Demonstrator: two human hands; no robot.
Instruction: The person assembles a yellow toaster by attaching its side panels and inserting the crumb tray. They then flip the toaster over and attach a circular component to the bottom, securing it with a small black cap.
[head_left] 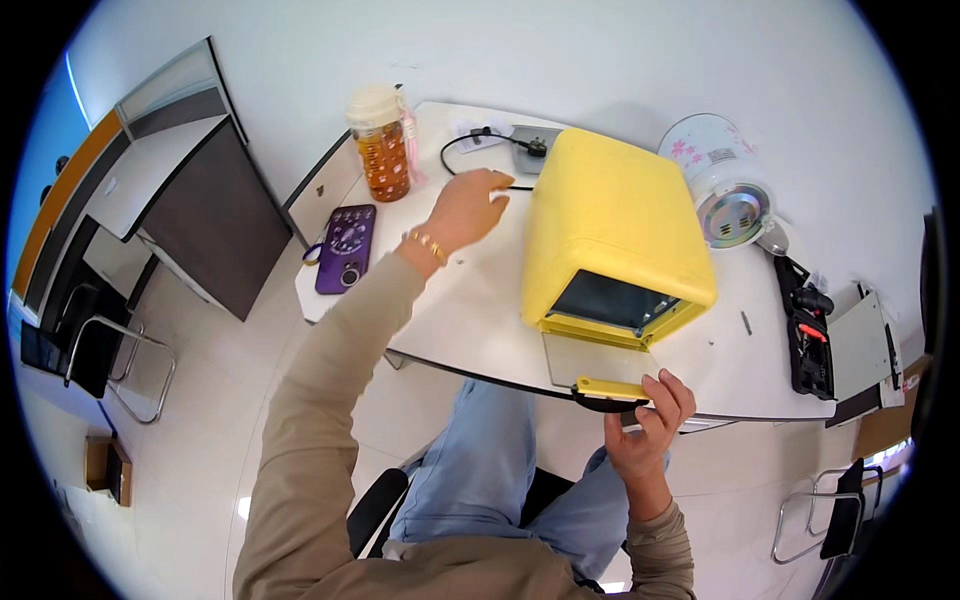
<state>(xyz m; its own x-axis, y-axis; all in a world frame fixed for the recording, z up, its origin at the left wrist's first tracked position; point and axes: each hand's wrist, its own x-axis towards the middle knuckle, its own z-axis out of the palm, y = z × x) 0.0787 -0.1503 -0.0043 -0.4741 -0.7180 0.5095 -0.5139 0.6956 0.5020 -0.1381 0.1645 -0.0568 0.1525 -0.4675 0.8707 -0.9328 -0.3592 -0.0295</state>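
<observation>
A small yellow toaster oven [620, 210] stands on the white table with its glass door [590, 362] folded down toward me. My right hand [652, 425] is at the right end of the yellow door handle [612, 388], fingers over it and thumb below. To the left of the oven, my left hand [468, 208] hovers over the table with nothing in it, its thumb and fingers apart. Just beyond that hand, a black power cord [447, 150] curves to a plug [537, 147] lying on a grey tray [530, 160] behind the oven.
At the left are a purple phone [346, 248] and an orange-patterned bottle [381, 150] with a cream lid. A white appliance with pink flowers [715, 180] lies at the back right, near a black tool case [805, 335]. The table's front edge [470, 375] runs above my lap.
</observation>
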